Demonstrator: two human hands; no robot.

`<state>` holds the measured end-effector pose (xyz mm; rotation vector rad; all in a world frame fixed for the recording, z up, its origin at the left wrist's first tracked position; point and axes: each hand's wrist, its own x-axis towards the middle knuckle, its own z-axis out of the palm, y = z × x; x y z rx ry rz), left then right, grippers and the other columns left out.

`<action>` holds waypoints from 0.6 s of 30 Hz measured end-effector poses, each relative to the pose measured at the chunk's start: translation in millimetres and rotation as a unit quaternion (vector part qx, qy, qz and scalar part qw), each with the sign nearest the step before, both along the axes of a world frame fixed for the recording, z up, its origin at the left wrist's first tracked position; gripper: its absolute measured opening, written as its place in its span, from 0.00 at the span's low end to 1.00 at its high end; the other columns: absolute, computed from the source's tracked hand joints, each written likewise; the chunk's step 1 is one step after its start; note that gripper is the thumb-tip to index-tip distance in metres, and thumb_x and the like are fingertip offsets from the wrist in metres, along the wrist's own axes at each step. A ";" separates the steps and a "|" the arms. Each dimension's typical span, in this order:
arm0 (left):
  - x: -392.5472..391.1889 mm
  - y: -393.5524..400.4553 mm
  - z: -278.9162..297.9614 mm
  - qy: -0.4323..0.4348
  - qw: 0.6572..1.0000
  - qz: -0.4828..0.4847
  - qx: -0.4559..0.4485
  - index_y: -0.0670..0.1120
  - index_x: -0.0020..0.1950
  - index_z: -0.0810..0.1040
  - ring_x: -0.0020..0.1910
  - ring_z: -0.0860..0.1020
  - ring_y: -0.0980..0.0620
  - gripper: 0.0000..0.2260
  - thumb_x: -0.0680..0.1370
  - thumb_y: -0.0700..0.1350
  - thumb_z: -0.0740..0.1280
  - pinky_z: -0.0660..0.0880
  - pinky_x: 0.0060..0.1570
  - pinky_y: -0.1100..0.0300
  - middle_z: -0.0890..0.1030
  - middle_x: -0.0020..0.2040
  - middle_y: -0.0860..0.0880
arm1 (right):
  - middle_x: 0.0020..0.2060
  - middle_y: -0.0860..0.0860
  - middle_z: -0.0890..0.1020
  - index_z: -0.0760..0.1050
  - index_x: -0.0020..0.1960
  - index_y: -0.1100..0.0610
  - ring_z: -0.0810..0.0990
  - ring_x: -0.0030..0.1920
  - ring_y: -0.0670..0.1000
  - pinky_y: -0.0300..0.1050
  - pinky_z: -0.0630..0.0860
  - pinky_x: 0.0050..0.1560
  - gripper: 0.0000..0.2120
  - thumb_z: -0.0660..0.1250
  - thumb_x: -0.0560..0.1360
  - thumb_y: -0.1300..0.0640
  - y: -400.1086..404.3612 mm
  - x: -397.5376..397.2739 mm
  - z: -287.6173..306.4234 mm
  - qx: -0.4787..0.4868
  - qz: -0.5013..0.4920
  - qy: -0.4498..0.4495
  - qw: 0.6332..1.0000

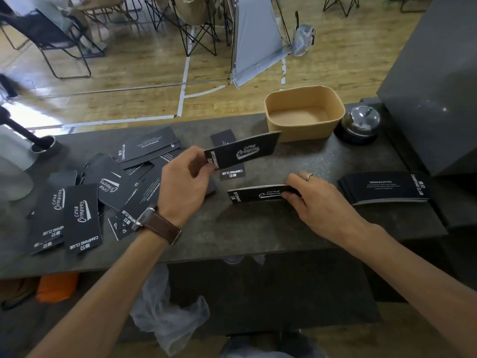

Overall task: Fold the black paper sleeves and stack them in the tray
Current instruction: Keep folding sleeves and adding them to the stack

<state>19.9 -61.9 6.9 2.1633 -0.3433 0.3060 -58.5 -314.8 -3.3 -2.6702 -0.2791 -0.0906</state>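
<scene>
- A person's left hand (187, 178) lifts one black printed paper sleeve (242, 152) above the dark stone-look tabletop (258, 226), its fingers (204, 165) pinching the sleeve by its near end only; held so, the long free end could sag or twist, and the sleeve could slip out before it is creased.
- The right hand (316, 198), a ring on one finger, grips a thin bundle of flattened black sleeves (258, 194) lying on the tabletop, fingers curled over its right end; with only one end clamped, the far ends could fan apart and spoil the stack's edges.
- The tan, round-cornered paper tray (304, 117) stands beyond both hands, at the tabletop's far edge, with nothing visible inside; a bundle pushed against its light wall could shove it toward that edge.
- A domed metal call bell (360, 124) sits just beside the tray on the right, where a reaching wrist or bundle could knock it.
- A loose heap of unfolded black sleeves (103, 192) sprawls at the left, several near the tabletop's front edge; the left forearm, with its brown leather watch strap (161, 227), lies above part of the heap and could sweep some to the floor.
- A neat pile of black sleeves (384, 188) rests at the right, close enough to be confused with finished work.
</scene>
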 end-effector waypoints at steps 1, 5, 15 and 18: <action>-2.5 2.7 -1.2 0.031 0.999 -0.025 0.004 0.50 0.46 0.80 0.43 0.82 0.59 0.06 0.75 0.39 0.69 0.77 0.47 0.63 0.83 0.42 0.56 | 0.42 0.44 0.74 0.68 0.53 0.50 0.76 0.39 0.48 0.50 0.77 0.40 0.05 0.62 0.80 0.50 0.0 0.0 -1.3 0.012 -0.009 -0.002 1.000; -8.5 9.8 -8.3 0.084 0.990 -0.103 0.056 0.50 0.47 0.80 0.42 0.80 0.62 0.08 0.75 0.37 0.70 0.73 0.45 0.68 0.83 0.42 0.57 | 0.43 0.48 0.80 0.60 0.61 0.47 0.81 0.37 0.48 0.51 0.80 0.40 0.19 0.67 0.78 0.50 0.7 1.6 -6.4 0.074 -0.071 0.020 0.995; -23.1 4.9 -19.5 0.067 0.973 -0.159 0.151 0.49 0.56 0.77 0.41 0.76 0.60 0.14 0.73 0.37 0.68 0.70 0.44 0.68 0.80 0.44 0.55 | 0.44 0.47 0.73 0.71 0.48 0.50 0.76 0.42 0.51 0.51 0.75 0.45 0.08 0.67 0.77 0.47 0.5 5.9 -5.8 0.037 -0.047 0.001 0.998; -24.6 1.0 -18.3 0.034 0.968 -0.148 0.200 0.51 0.59 0.76 0.42 0.72 0.59 0.14 0.73 0.46 0.70 0.70 0.45 0.66 0.72 0.48 0.55 | 0.41 0.47 0.72 0.71 0.45 0.49 0.74 0.40 0.51 0.48 0.72 0.42 0.08 0.68 0.77 0.48 -1.2 6.4 -4.8 0.043 -0.041 -0.001 0.998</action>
